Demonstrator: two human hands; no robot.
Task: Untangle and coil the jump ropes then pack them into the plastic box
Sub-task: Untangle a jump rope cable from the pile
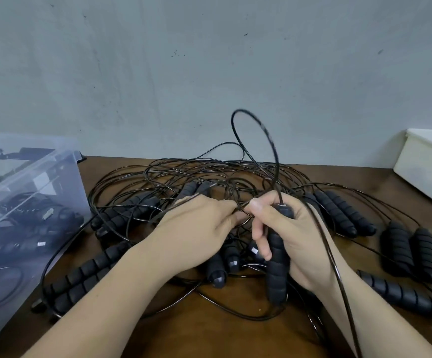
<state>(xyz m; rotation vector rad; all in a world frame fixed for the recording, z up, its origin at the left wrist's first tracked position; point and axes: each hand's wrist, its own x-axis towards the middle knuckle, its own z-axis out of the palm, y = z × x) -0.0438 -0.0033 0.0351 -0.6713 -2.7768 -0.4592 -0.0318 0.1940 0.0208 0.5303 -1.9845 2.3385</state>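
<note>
A tangle of thin black jump-rope cords (184, 174) lies on the brown table (209, 332), with several black ribbed foam handles around it. My right hand (295, 236) grips one black handle (277, 270) upright. Its cord loops up above my hand (256, 125) and comes back down past my right wrist. My left hand (197, 228) pinches a cord at its fingertips, close to my right thumb. The clear plastic box (62, 187) stands at the left and holds coiled ropes.
A white plastic container (426, 171) sits at the right table edge by the grey wall. Pairs of loose handles lie right of my hands (346, 213) (411, 251) and at the lower left (80, 277). One more handle (401, 293) lies at the lower right.
</note>
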